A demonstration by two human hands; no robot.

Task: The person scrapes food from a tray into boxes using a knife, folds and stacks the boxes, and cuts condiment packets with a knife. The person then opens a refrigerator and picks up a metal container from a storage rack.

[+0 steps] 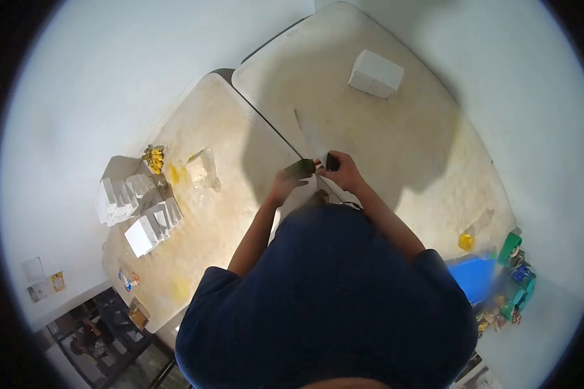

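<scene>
In front of my torso, near the seam between two tables, my left hand [284,184] is closed around a dark green, rounded object [300,169]; its kind cannot be made out. Close beside it, my right hand [346,172] grips a small black object [333,161] between thumb and fingers. The fingertips of both hands nearly meet at the green object's right end. Something pale, partly hidden by my shirt, lies below the hands. A long, thin mark or object, too faint to name, is on the table just beyond them.
A white box [376,74] stands on the far table [279,71]. Leftward are a clear plastic bag [203,168], bananas [154,159] and several white boxes [146,232]. At right sit a yellow item [466,242], a blue object [472,277] and green tape rolls [511,248].
</scene>
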